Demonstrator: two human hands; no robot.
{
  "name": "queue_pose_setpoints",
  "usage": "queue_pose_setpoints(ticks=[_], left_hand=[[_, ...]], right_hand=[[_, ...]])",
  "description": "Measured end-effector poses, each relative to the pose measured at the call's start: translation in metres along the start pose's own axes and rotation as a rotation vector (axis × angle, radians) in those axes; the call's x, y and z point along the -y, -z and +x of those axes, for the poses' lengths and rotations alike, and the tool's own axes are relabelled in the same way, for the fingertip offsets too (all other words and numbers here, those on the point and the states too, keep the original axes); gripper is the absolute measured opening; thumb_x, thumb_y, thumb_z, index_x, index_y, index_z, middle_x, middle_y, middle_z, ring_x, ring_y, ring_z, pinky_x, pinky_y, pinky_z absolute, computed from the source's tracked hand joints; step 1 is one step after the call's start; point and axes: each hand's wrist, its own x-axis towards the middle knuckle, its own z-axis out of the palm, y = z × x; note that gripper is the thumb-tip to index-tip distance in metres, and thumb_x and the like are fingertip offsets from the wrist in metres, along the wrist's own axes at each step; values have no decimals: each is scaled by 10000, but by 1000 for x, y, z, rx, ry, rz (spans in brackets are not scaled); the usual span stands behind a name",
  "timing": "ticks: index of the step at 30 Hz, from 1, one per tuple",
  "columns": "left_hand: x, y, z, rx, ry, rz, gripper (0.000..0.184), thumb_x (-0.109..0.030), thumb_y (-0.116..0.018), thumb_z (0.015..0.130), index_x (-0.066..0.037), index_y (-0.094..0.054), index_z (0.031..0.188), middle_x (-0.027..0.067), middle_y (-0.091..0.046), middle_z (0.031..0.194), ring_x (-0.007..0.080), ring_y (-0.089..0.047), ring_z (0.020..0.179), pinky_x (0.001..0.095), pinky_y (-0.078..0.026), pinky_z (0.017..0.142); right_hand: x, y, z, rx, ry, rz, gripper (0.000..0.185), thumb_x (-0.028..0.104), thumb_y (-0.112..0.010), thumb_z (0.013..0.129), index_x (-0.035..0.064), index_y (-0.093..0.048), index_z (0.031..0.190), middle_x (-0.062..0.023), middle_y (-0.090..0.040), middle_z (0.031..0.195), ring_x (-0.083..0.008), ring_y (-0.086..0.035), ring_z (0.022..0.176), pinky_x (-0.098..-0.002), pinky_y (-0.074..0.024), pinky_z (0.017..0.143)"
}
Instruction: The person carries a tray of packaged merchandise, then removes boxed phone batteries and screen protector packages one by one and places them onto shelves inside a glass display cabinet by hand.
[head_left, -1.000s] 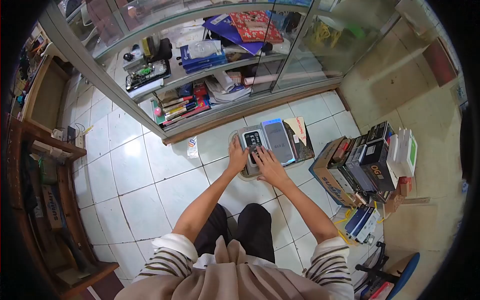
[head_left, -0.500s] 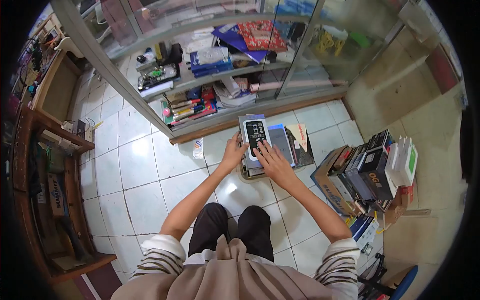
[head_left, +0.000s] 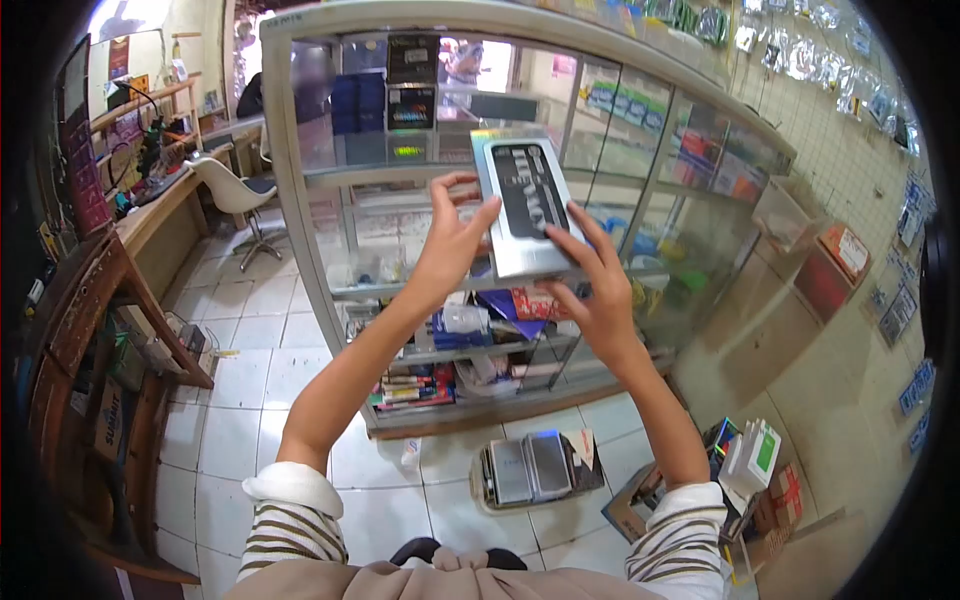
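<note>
A silver-edged flat box (head_left: 530,200) with a black label panel is raised in front of the glass cabinet, tilted. My left hand (head_left: 455,225) grips its left edge, thumb on the near side. My right hand (head_left: 597,275) holds its lower right side, with fingers over the front and the thumb beneath. Below on the floor, a shallow container (head_left: 482,492) holds more flat boxes, among them a grey box (head_left: 547,465). Beside them lies a dark item with a cream paper piece (head_left: 582,446).
The glass cabinet (head_left: 420,180) stands right in front, full of goods. On the floor at the right are a carton (head_left: 630,505) and white boxes (head_left: 752,457). At the left are a wooden shelf unit (head_left: 85,290) and a white chair (head_left: 228,185). Packets hang on the right wall.
Both hands have lifted the labelled box from the container on the floor to the cabinet's upper part. The view has tilted up, showing more of the cabinet and room.
</note>
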Motion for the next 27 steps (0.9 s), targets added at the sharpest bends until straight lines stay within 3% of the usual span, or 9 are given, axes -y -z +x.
queue_pose_setpoints(ticks=[4,5,7,11,13,16,21,23,27], left_hand=[[-3,22,72,-2,-64,172,603,-345,-571,865,-86,-246,1302,144,-415,1265,191,-433,1140,347,-392,909],[0,24,82,-10,-101,147,623,-322,-614,835,14,-303,1257,170,-446,1235,209,-517,1031,309,-451,804],[29,40,121,-22,-220,245,569,-316,-627,820,39,-402,1202,173,-553,1131,204,-562,968,322,-449,810],[29,55,172,39,-92,596,565,-327,-594,820,7,-425,1244,185,-561,1134,227,-548,1029,319,-417,872],[47,62,203,-137,-191,946,475,-264,-591,795,20,-503,1165,229,-604,1030,307,-596,965,362,-455,833],[67,74,238,-120,-170,1191,394,-220,-590,770,12,-558,1087,247,-606,971,380,-588,916,422,-469,800],[82,88,249,-78,-273,1306,280,-176,-603,760,-2,-602,980,237,-611,907,396,-582,888,458,-465,774],[94,93,251,-206,-613,1453,237,-151,-588,779,-21,-613,975,205,-589,918,390,-542,939,448,-464,781],[86,85,241,-141,-688,1419,229,-38,-531,777,9,-593,992,186,-545,963,374,-511,960,442,-438,815]], right_hand=[[-45,-43,66,-164,12,86,525,62,-698,700,120,-535,1196,-163,-412,1321,-349,-448,1167,-392,-409,923],[-60,-56,81,-206,-2,102,514,84,-702,701,121,-542,1189,-173,-423,1307,-351,-452,1160,-395,-405,924],[-96,-80,110,-239,-6,86,510,125,-717,690,114,-555,1173,-183,-440,1284,-352,-459,1148,-396,-407,919],[-148,-108,171,-205,-26,-12,506,225,-749,659,97,-593,1124,-206,-489,1216,-355,-465,1129,-399,-411,910],[-175,-126,197,-147,-49,12,509,236,-753,644,89,-602,1107,-199,-547,1145,-343,-499,1096,-392,-420,896],[-201,-145,222,-7,-263,116,476,214,-734,656,81,-603,1094,-188,-594,1071,-336,-545,1039,-387,-431,889],[-235,-176,239,15,-179,43,383,135,-650,707,72,-601,1082,-190,-609,1041,-343,-566,1005,-394,-446,882],[-243,-187,241,21,-146,0,355,104,-614,725,75,-601,1079,-193,-605,1048,-348,-561,1011,-400,-446,885],[-237,-190,248,111,-216,-109,368,27,-540,737,97,-595,1094,-194,-607,1037,-350,-568,995,-398,-455,875]])
